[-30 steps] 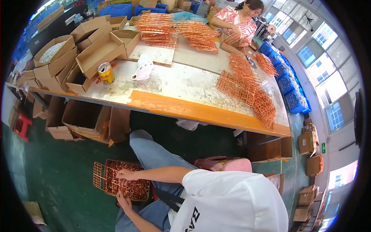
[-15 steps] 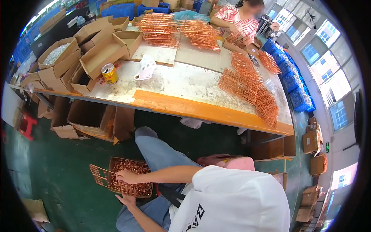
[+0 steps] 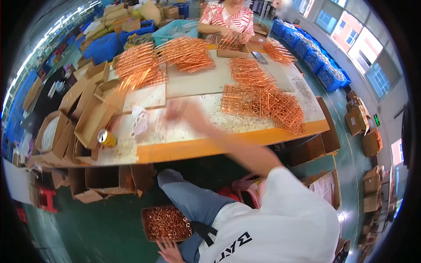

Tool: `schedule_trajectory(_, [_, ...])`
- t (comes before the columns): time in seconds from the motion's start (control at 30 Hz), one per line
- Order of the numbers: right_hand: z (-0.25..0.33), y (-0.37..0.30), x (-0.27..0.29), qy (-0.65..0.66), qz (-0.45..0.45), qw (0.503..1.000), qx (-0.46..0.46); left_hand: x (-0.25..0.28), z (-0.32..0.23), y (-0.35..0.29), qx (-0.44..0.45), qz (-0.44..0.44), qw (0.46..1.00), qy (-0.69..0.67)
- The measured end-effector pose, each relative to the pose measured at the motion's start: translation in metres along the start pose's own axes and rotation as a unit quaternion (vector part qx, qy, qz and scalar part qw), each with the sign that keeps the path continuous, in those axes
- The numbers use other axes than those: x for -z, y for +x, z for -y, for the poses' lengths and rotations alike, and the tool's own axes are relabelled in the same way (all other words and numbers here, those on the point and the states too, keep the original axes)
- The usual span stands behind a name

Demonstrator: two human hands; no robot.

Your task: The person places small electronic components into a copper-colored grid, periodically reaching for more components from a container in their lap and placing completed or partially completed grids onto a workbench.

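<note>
My right hand (image 3: 177, 111) stretches out over the table, smeared by motion, so its fingers cannot be made out. Beyond it, a streaked, blurred copper-coloured grid frame (image 3: 130, 83) shows at the near side of a pile of such frames (image 3: 138, 59). Low down, my left hand (image 3: 169, 250) lies with spread fingers at the near edge of a cardboard box (image 3: 144, 223). Small copper-coloured rings (image 3: 169, 222) fill that box, which sits beside my leg.
On the table stand a yellow can (image 3: 106, 138), a crumpled white plastic piece (image 3: 140, 122) and cardboard trays (image 3: 94, 125). More copper frames (image 3: 245, 101) lie at the right. Across the table a person in a red-and-white top (image 3: 226, 19) handles frames over a box.
My right hand has left the box and swung up over the table. The frame held over the box is gone from there. My left hand stays near the box; the view has shifted.
</note>
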State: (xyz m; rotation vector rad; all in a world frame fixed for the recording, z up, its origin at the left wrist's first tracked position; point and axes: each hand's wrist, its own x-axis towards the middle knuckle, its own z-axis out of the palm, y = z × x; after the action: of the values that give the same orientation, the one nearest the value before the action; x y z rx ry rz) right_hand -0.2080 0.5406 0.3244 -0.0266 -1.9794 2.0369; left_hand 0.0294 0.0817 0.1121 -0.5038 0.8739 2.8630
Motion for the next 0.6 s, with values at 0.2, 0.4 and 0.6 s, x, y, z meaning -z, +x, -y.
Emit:
schedule_trajectory(0.2, [-0.015, 0.236, 0.231, 0.151, -0.189, 0.963, 0.122, -0.053, 0.010, 0.045, 0.233, -0.078, 0.894, 0.375])
schedule_trajectory(0.4, [-0.044, 0.264, 0.279, -0.687, -0.336, 0.625, 0.157, -0.141, 0.015, 0.089, 0.194, -0.084, 0.808, 0.550])
schedule_trajectory(0.6, [-0.006, -0.005, 0.357, -0.782, 0.030, 0.605, -0.150, -0.302, 0.098, 0.128, 0.254, 0.306, 0.771, 0.496])
